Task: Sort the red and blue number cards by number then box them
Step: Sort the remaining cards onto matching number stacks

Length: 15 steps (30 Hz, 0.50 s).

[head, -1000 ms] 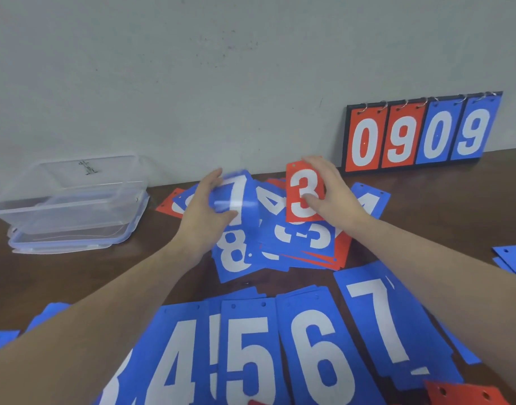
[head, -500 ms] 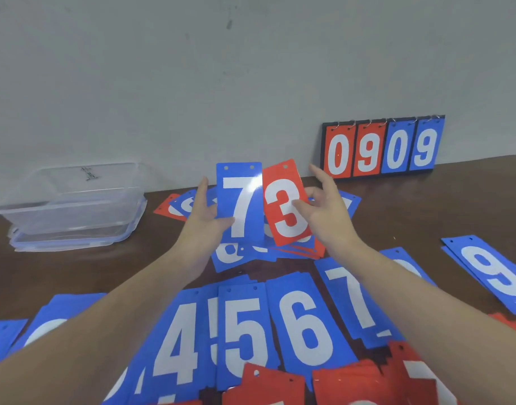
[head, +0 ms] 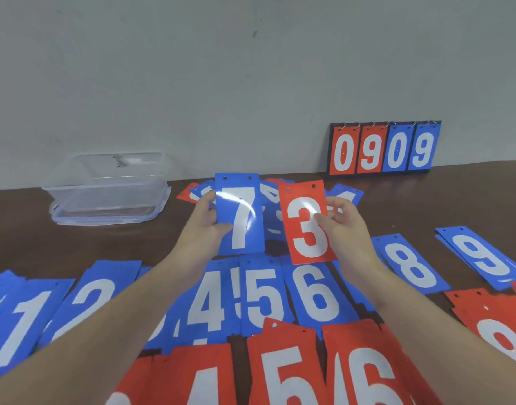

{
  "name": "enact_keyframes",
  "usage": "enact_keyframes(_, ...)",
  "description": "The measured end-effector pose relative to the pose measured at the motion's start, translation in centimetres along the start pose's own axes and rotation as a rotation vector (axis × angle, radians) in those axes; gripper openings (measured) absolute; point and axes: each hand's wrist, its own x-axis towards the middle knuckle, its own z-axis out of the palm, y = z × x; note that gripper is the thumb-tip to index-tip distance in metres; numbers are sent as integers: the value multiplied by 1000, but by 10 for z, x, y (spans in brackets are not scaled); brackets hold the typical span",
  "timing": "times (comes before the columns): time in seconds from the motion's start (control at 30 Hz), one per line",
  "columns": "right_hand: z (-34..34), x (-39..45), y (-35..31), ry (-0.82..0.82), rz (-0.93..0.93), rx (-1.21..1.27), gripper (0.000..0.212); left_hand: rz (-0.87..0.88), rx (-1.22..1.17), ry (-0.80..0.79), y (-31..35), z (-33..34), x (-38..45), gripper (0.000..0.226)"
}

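Your left hand (head: 205, 226) grips a glossy blue 7 card (head: 239, 213), your right hand (head: 343, 226) a red 3 card (head: 305, 222), above the dark wooden table (head: 104, 244) by a grey wall (head: 192, 83).

Head view, forward-down, near table (head: 75, 247)

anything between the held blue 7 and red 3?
Head view: no card held between blue 7 and red 3; the gap shows the unsorted pile behind.
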Motion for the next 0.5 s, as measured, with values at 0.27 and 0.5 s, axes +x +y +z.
enact_keyframes(0.27,38,-34,5,-94,52,-62,23,-54,-4,85,-5,-41,-45,64)
enact_keyframes(0.5,64,-46,2,-148,47,-101,20,-162,-29,284,-14,-67,-66,32)
